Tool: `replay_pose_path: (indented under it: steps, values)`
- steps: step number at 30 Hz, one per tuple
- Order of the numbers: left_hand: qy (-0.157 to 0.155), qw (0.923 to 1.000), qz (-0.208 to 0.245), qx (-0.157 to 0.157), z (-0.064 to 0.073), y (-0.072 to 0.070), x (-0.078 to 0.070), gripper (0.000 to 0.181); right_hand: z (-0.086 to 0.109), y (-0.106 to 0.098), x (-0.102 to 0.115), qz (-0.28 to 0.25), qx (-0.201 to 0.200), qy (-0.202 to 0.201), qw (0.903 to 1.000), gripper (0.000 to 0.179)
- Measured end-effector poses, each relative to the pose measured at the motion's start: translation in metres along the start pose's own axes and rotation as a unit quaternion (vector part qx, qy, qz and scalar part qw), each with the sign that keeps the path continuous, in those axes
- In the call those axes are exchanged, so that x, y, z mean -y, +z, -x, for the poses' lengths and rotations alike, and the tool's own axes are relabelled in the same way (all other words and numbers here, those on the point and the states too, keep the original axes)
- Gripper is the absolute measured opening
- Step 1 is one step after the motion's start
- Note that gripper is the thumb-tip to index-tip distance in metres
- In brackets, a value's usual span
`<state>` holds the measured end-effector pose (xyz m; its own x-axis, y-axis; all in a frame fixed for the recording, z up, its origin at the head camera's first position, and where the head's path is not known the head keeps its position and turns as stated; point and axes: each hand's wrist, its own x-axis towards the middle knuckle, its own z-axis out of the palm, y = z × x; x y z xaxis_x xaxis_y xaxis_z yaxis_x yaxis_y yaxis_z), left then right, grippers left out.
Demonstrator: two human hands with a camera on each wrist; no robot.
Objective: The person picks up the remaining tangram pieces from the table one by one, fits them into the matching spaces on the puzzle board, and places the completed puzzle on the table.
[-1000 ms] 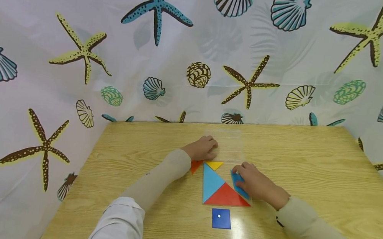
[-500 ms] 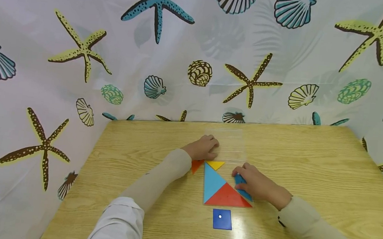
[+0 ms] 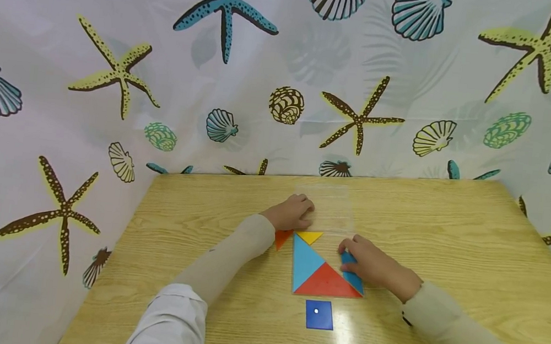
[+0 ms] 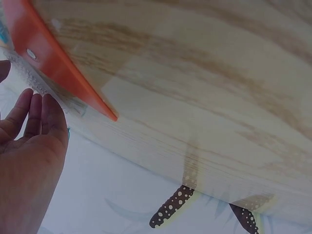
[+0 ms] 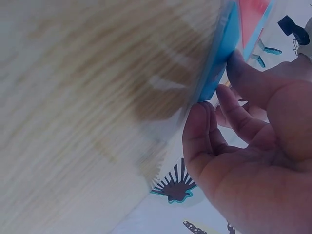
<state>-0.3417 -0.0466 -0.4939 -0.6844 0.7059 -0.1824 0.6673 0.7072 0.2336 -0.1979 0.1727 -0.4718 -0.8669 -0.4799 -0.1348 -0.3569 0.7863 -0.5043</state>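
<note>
My right hand (image 3: 370, 261) pinches a blue flat tile (image 3: 352, 279) between thumb and fingertips, along the slanted side of a red triangle (image 3: 326, 285). In the right wrist view the blue tile (image 5: 222, 53) stands out past the thumb, and the fingers cover its near end. Left of the red triangle lies a light blue triangle (image 3: 303, 266). Farther back, my left hand (image 3: 291, 212) rests with loosely bent fingers at the clear plastic tray (image 3: 334, 205). In the left wrist view its fingertips are right at the tray's clear wall (image 4: 34, 80).
A yellow triangle (image 3: 309, 237) sits above the light blue one. An orange tile (image 3: 281, 239), partly hidden by the left wrist, lies beside it. A dark blue square (image 3: 319, 314) lies nearer me on the wooden table (image 3: 193, 203). A shell-patterned sheet (image 3: 173, 95) stands behind.
My right hand has shifted slightly right with the blue tile, whose lower end now lies closer to the red triangle's right corner. The left hand stays in place.
</note>
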Motion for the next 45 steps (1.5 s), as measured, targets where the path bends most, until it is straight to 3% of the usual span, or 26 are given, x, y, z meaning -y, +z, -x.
replay_pose_path:
  steps: [22, 27, 31, 34, 40, 45]
  values:
    - [0.002, 1.0000, -0.003, -0.001, -0.001, 0.000, 0.003, 0.043, 0.006, 0.005, 0.001, 0.029, -0.032, -0.015, 0.9990, 0.023]
    - [-0.003, 1.0000, 0.000, 0.003, 0.000, -0.001, 0.000, 0.043, 0.012, 0.008, 0.005, 0.053, -0.061, -0.063, 0.9948, 0.022]
    - [-0.009, 0.9999, 0.003, 0.006, 0.002, -0.002, -0.003, 0.043, 0.022, 0.015, 0.016, 0.074, -0.116, -0.132, 0.9816, 0.020]
    - [-0.009, 0.9999, 0.001, 0.006, 0.003, -0.001, -0.003, 0.043, 0.031, 0.022, 0.026, 0.073, -0.132, -0.169, 0.9740, 0.019]
    - [-0.004, 1.0000, 0.000, -0.002, 0.002, 0.001, 0.000, 0.042, 0.046, 0.037, 0.045, 0.084, -0.117, -0.224, 0.9639, 0.025]
    - [-0.004, 1.0000, 0.003, -0.003, 0.003, 0.001, -0.001, 0.042, 0.059, 0.053, 0.054, 0.124, -0.116, -0.226, 0.9592, 0.038]
